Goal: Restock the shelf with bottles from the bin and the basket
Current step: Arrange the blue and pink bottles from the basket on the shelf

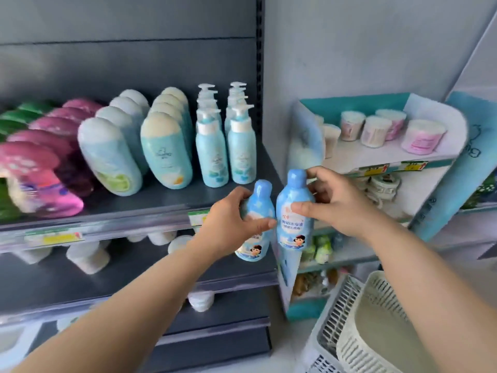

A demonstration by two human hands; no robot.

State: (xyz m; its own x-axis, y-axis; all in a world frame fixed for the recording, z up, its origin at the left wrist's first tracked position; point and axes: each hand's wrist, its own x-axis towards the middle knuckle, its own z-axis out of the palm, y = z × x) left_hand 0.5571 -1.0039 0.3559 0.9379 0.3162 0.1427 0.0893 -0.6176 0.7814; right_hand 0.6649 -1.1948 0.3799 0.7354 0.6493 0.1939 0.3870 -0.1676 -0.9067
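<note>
1. The grey shelf [150,203] carries bottles in files running front to back, labels outward. Bare board at its near right end looks like the slot to fill.
2. The white basket [382,286] sits low at the near right, nested in a slatted bin [329,321], handy for reaching.
3. The pump bottles [239,154] stand upright, rightmost on the shelf.
4. The left blue bottle [259,200] and the right blue bottle [294,211] hang upright, side by side, just before the shelf's right end.
5. The left grip [231,219] wraps its bottle's waist. The right grip [338,203] clasps its bottle at neck and body, probably to land both standing, labels forward.
</note>
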